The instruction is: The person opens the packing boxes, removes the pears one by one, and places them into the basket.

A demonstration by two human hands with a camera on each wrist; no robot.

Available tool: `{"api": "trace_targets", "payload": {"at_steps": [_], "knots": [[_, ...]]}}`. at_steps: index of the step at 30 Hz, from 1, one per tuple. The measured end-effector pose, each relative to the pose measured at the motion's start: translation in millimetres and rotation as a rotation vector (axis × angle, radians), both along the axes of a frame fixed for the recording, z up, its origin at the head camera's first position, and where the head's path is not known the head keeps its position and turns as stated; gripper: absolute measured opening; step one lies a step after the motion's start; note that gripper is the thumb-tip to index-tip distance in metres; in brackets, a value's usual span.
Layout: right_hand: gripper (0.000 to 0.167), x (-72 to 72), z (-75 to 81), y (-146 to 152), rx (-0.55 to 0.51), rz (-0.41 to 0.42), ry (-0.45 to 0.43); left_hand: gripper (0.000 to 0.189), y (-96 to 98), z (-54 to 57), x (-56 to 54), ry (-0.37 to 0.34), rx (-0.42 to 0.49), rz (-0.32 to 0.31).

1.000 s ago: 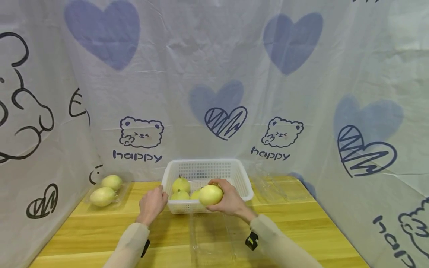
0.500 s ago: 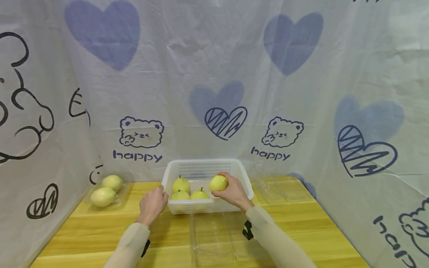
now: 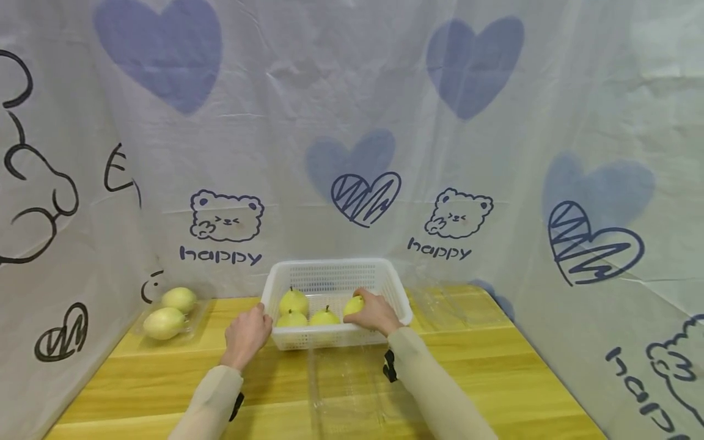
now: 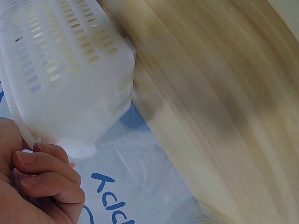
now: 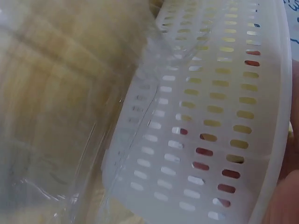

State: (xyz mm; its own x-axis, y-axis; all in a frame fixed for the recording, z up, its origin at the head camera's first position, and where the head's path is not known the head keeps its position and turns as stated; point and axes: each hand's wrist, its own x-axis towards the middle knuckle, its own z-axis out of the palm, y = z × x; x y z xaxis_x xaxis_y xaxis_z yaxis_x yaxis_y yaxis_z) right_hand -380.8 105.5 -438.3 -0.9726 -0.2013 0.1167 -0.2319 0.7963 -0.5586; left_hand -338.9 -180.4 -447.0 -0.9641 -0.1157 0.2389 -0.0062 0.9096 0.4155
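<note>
A white slotted plastic basket [image 3: 319, 338] stands at the back of the wooden table. My left hand [image 3: 245, 335] grips its left rim; in the left wrist view the fingers [image 4: 49, 179] curl at the basket's edge. My right hand [image 3: 376, 313] reaches over the front rim and holds a yellow-green pear [image 3: 352, 306] low inside the basket's right half. Three more pears sit in the left and middle part, one pear [image 3: 294, 301] behind, another pear [image 3: 291, 319] in front of it, and a third pear [image 3: 324, 316] beside that. In the right wrist view, the basket wall hides most of the right hand.
An opened clear plastic box [image 3: 343, 388] lies in front of the basket, close to its wall. At the back left, a clear tray [image 3: 192, 330] bears two pears [image 3: 165, 322]. Another clear box [image 3: 467, 308] lies at the back right. A printed curtain [image 3: 308, 79] surrounds the table.
My right hand has carried the pear from above the basket's front rim back and down into its right half. My left hand keeps its grip on the rim. The head view has shifted slightly.
</note>
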Motion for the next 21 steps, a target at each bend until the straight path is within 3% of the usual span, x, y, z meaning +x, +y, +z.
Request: {"api": "trace_targets", "payload": {"at_steps": [8, 21], "knots": [[0.068, -8.0, -2.0, -3, 0.017, 0.000, -0.105, 0.038, -0.4, -0.7, 0.0, -0.004, 0.005, -0.005], [0.071, -16.5, -8.5, -6, 0.082, 0.021, -0.166, 0.028, 0.0, -2.4, 1.2, 0.039, -0.001, 0.001]]}}
